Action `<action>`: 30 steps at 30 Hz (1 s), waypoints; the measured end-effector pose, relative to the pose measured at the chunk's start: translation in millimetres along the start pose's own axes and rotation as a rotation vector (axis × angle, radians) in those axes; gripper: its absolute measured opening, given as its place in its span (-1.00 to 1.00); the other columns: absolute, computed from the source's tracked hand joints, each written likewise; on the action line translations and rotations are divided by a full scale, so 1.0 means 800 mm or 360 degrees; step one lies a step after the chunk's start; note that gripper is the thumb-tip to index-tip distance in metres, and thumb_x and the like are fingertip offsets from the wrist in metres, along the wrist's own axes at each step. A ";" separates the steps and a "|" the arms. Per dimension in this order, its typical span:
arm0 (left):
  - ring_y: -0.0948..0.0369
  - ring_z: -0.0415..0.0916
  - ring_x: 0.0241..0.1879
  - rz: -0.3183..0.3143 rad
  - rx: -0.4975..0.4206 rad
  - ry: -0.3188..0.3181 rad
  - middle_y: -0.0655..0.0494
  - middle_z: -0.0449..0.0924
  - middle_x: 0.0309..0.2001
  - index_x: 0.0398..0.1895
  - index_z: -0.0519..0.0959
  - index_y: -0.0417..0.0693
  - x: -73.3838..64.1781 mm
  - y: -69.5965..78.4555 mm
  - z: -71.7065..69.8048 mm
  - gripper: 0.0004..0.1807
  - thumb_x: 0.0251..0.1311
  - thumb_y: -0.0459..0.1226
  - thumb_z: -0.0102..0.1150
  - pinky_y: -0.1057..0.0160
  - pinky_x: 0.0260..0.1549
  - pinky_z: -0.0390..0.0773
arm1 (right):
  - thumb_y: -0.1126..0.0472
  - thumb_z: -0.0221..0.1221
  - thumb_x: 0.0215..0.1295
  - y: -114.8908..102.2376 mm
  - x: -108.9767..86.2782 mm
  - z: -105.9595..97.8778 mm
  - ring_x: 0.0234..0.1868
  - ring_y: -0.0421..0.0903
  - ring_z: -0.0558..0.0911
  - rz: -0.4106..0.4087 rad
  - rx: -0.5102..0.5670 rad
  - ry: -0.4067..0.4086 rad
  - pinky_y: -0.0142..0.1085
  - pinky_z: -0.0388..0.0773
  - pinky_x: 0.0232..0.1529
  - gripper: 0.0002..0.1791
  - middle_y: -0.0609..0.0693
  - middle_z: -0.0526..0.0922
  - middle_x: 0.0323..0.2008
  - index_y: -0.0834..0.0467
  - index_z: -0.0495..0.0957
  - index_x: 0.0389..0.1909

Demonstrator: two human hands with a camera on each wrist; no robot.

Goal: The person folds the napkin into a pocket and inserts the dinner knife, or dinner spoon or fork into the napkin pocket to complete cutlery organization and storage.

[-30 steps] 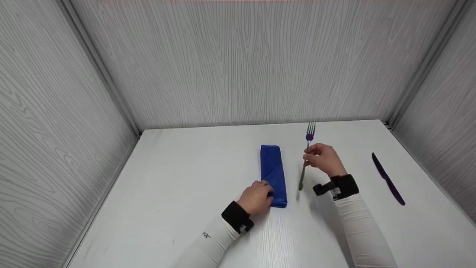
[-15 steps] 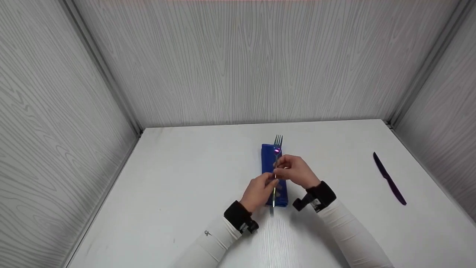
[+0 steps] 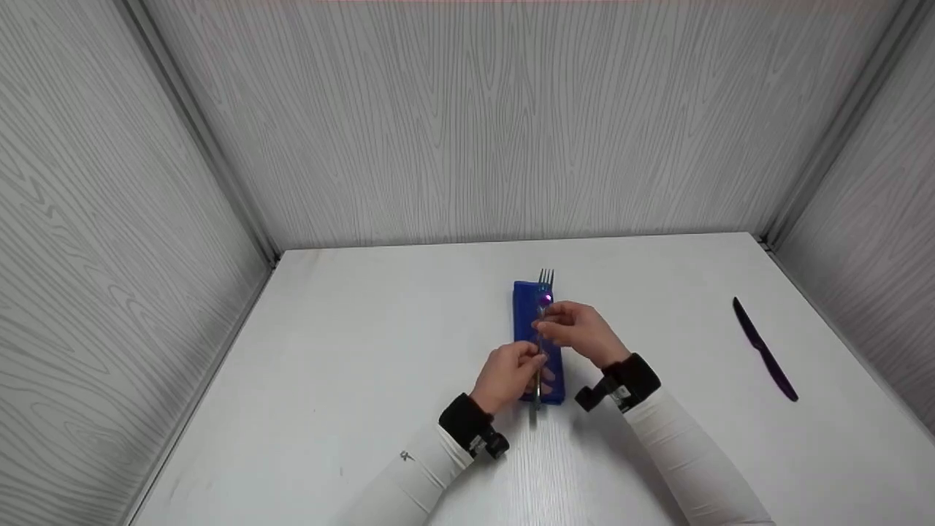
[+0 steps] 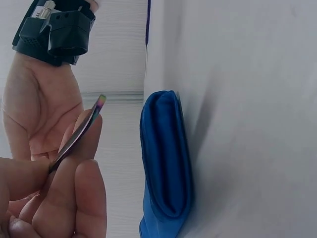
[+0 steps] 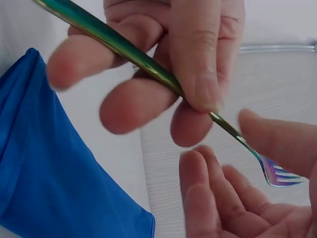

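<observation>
Iridescent metal marks the fork (image 3: 542, 332), which is held by both hands just above the folded blue napkin (image 3: 527, 314) near the middle of the white table (image 3: 350, 365). Its tines point toward the far edge and reach just past the napkin's far end, while the handle tip shows just past the napkin's near end.

In the right wrist view the right hand (image 3: 581, 332) pinches the fork's stem, thumb (image 5: 198, 59) pressed on top and the other fingers curled beneath it. The left hand (image 3: 508, 374) grips the handle lower down; in the left wrist view the handle's end (image 4: 94, 111) sticks out from between its closed thumb and fingers (image 4: 79, 198), clear of the cloth. From these views I cannot tell whether the fork touches the napkin.

The napkin lies lengthwise, its long sides running from the near edge toward the far edge. Well apart, close to the right edge of the table, lies a purple knife (image 3: 763, 351).
</observation>
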State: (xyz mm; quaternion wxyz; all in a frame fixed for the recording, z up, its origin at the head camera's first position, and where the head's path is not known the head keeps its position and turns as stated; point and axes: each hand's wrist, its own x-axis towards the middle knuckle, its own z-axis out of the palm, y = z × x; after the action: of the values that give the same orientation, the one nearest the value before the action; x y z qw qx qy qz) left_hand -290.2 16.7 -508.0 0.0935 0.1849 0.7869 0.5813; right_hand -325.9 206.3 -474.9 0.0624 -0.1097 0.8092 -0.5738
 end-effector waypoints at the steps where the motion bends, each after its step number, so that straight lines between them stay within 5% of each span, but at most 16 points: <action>1: 0.11 0.81 -0.39 -0.0010 -0.0013 -0.0011 -0.04 0.82 -0.35 -0.14 0.63 -0.33 -0.001 0.000 0.000 -0.78 0.56 -0.29 0.14 0.21 -0.39 0.74 | 0.18 0.22 0.55 0.001 0.001 -0.001 -0.07 -0.16 0.76 0.0009 0.0060 0.0041 -0.15 0.71 0.06 -0.53 0.22 0.77 0.07 0.41 0.50 0.30; 7: 0.04 0.82 -0.39 -0.0047 -0.0068 -0.0105 -0.09 0.82 -0.34 -0.08 0.64 -0.39 -0.005 0.002 0.007 -0.76 0.54 -0.30 0.16 0.23 -0.40 0.73 | 0.23 0.15 0.60 0.003 0.006 -0.006 -0.21 -0.20 0.79 0.0016 0.0382 0.0331 -0.26 0.72 -0.01 -0.69 0.03 0.82 -0.16 0.38 0.62 0.14; 12: 0.10 0.81 -0.38 -0.0009 0.0006 -0.0145 -0.09 0.82 -0.33 -0.06 0.67 -0.40 -0.008 0.004 0.011 -0.74 0.53 -0.30 0.18 0.25 -0.37 0.73 | 0.30 0.20 0.55 0.007 0.008 -0.006 -0.31 -0.26 0.72 0.0036 0.0435 0.0399 -0.39 0.69 -0.17 -0.83 -0.12 0.76 -0.35 0.35 0.65 -0.05; 16: 0.24 0.72 -0.30 0.0150 0.0432 -0.0087 -0.02 0.80 -0.26 -0.06 0.73 -0.30 -0.008 0.011 0.010 -0.75 0.54 -0.26 0.17 0.31 -0.24 0.68 | 0.33 0.21 0.53 0.009 0.014 -0.008 -0.33 -0.26 0.70 0.0052 0.0491 0.0415 -0.38 0.69 -0.18 -0.85 -0.12 0.77 -0.36 0.34 0.61 -0.03; 20: 0.11 0.67 -0.12 0.0257 0.1087 0.0048 -0.01 0.74 -0.12 -0.06 0.77 -0.18 -0.013 0.019 0.010 -0.77 0.53 -0.27 0.16 0.19 -0.07 0.66 | 0.32 0.23 0.52 0.006 0.027 -0.015 -0.34 -0.27 0.73 0.0040 0.0498 0.0468 -0.39 0.68 -0.19 -0.81 -0.13 0.78 -0.37 0.36 0.59 0.01; 23: 0.04 0.68 -0.15 0.0287 0.1469 0.0077 0.00 0.74 -0.14 -0.16 0.81 -0.12 -0.021 0.021 0.015 -0.81 0.47 -0.30 0.20 0.13 -0.16 0.68 | 0.29 0.24 0.52 0.000 0.042 -0.023 -0.33 -0.26 0.74 0.0032 0.0439 0.0507 -0.39 0.69 -0.17 -0.76 -0.10 0.79 -0.34 0.36 0.60 0.06; 30: 0.13 0.63 -0.36 0.0319 0.1824 0.0018 0.12 0.69 -0.38 -0.41 0.80 0.01 -0.037 0.021 0.028 -0.84 0.33 -0.29 0.30 0.20 -0.44 0.54 | 0.32 0.22 0.53 -0.017 0.084 -0.043 -0.37 -0.27 0.76 0.0010 0.0474 0.0616 -0.44 0.68 -0.18 -0.77 -0.14 0.78 -0.39 0.38 0.59 0.07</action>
State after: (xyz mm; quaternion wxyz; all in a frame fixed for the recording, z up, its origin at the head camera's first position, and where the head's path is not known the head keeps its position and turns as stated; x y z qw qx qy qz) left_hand -252.2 28.6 -500.7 -0.0810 0.2765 0.9551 0.0695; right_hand -396.9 216.5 -449.2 -0.0765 0.0152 0.7129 -0.6969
